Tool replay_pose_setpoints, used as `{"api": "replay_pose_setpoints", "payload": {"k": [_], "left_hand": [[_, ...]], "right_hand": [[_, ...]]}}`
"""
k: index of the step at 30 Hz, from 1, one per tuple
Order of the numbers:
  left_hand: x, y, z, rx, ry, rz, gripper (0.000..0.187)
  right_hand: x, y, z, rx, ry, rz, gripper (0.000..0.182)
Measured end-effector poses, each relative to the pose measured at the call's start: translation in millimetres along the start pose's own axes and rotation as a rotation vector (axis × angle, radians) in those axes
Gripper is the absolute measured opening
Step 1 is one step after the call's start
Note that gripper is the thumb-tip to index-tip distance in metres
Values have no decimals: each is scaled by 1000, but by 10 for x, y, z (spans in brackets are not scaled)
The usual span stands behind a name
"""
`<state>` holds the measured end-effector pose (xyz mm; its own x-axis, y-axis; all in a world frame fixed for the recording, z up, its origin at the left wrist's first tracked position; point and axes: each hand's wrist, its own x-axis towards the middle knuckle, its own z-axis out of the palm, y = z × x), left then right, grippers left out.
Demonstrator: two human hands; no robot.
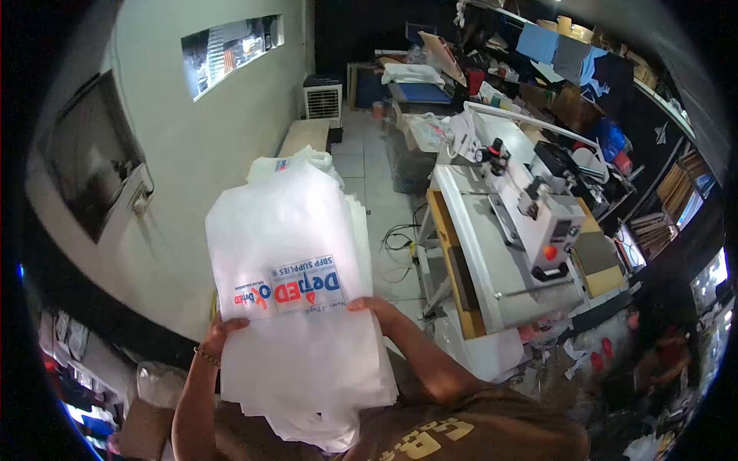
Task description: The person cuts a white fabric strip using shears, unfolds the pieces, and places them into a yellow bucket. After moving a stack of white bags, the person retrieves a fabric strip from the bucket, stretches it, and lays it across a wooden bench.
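A thick stack of white printed sheets, perhaps flat fabric bags, is held in front of my body. The top one carries upside-down blue and red lettering, including "DepED" and "SBFP SUPPLIES". My left hand grips the stack's left edge, thumb on top. Opposite it, my right hand clasps the right edge, its thumb also lying on the top sheet. The fingers of both hands are mostly hidden beneath the stack. Its lower edges hang loose and uneven near my brown shirt.
On the right stands a white press machine with a red button, on a metal-legged table. Black cables lie on the tiled floor. Beyond the stack are more white printed items and an air cooler. Cluttered shelves line the right.
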<state>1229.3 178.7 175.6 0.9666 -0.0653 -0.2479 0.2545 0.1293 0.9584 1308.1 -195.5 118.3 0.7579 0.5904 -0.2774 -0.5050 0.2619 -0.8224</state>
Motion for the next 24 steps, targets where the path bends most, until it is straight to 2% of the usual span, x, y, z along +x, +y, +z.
{"api": "replay_pose_setpoints", "payload": {"k": [1, 3, 5, 6, 8, 12, 14, 18, 20, 24], "left_hand": [[306, -82, -138, 2, 35, 48, 55], [658, 346, 55, -83, -10, -23, 54], [1188, 785, 83, -150, -50, -45, 53], [1244, 775, 97, -154, -35, 30, 54], [1751, 889, 66, -173, -6, 154, 57], [2423, 1273, 42, -249, -70, 99, 58], [2776, 1350, 37, -187, -29, 156, 59], [3652, 1497, 84, -344, -109, 185, 60], [4064, 1386, -66, -328, -157, 134, 55], [4743, 1592, 72, -346, -117, 185, 60]], "right_hand": [[278, -171, -108, 29, -41, 48, 40], [685, -485, -202, 72, -80, 96, 40], [1060, -1073, -121, 171, -116, -102, 59], [1130, -1180, -163, 126, -135, -36, 62], [1476, -1618, -245, 106, -120, -59, 63], [1922, -2538, -317, 24, -109, -99, 69], [2007, -2975, -321, -27, -129, -149, 76], [2506, -3515, -570, -35, -50, -215, 76], [2746, -3646, -739, -89, -96, -252, 73], [3548, -3920, -1201, -115, -139, -233, 77]]}}
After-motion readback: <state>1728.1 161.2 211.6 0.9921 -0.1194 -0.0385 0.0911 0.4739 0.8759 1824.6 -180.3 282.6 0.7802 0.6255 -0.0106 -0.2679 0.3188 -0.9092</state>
